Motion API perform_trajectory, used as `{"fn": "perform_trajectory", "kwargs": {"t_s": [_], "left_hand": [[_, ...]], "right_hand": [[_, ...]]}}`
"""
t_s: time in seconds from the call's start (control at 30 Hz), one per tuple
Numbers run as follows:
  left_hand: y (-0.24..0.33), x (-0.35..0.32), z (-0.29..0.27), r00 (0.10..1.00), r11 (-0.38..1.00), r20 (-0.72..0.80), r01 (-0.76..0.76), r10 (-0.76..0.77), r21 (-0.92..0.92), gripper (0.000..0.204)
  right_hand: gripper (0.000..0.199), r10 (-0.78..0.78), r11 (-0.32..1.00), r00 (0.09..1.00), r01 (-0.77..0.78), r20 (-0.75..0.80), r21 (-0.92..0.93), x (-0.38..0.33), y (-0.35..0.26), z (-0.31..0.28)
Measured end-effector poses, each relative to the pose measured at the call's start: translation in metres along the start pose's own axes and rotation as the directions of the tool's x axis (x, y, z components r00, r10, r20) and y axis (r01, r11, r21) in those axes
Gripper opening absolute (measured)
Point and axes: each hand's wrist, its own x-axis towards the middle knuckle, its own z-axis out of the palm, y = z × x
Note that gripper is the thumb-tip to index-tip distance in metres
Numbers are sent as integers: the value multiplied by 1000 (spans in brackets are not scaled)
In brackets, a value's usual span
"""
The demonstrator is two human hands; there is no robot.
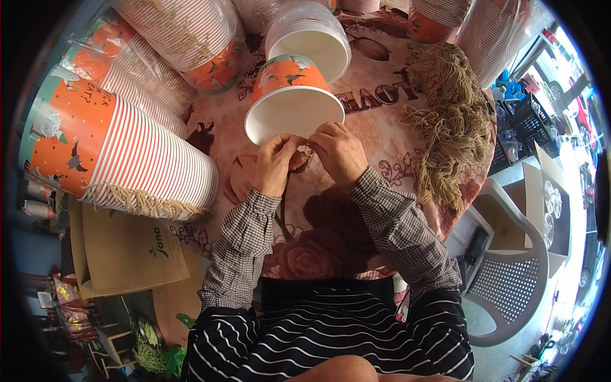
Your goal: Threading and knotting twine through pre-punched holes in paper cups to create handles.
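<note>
Two hands meeting at the near rim of one orange paper cup (291, 95), lying on its side on the round table (382, 159) with the white mouth turned toward the person, probably so the rim sits within easy reach of the fingertips. Left hand (275, 167) curled, thumb and first fingers pinched together just below the lip of the cup, seemingly nipping something small and thin; too small to tell what exactly. Right hand (338, 153) likewise bent, knuckles up, fingertips pressed against those of the left at the same spot on the rim. Neither hand open flat, neither clenched into a fist: both in a fine pinch, touching each other and the edge of the cup. Checked shirt sleeves reaching in from the lower edge over a striped lap.

Just beyond, a second stack of white cups (310, 35) tipped the same way, mouth toward the person, close behind the one in hand. Off to the left, a long nested stack of orange cups (114, 153) on its side, with a fringe of pale strings along its lower rim, and more wrapped stacks (159, 70) piled behind it, apparently kept near as stock. To the right, well apart from the hands, a loose heap of tan string (445, 121) spread over the patterned tablecloth, within reach of the right arm. Beside the table, a brown paper bag (130, 251) at lower left and a white plastic chair (515, 274) at right.
</note>
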Motion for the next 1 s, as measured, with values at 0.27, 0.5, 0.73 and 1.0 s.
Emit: {"fn": "perform_trajectory", "kwargs": {"t_s": [0.27, 0.5, 0.73, 1.0], "left_hand": [[-5, 5, -7, 999, 991, -43, 19, -25, -132, 7], [1, 5, -1, 981, 905, 9, -184, 195, 383, 15], [0, 6, -3, 800, 420, 207, -493, 564, 762, 11], [8, 7, -9, 948, 687, 129, -300, 290, 662, 8]], "right_hand": [[10, 66, 996, 997, -68, 33, 60, 0, -4, 3], [10, 69, 996, 997, -68, -19, 64, 1, -3, -1], [9, 72, 994, 992, -63, -100, 93, 4, -4, -7], [9, 321, 809, 938, -343, 132, 477, 7, -7, -11]]}}
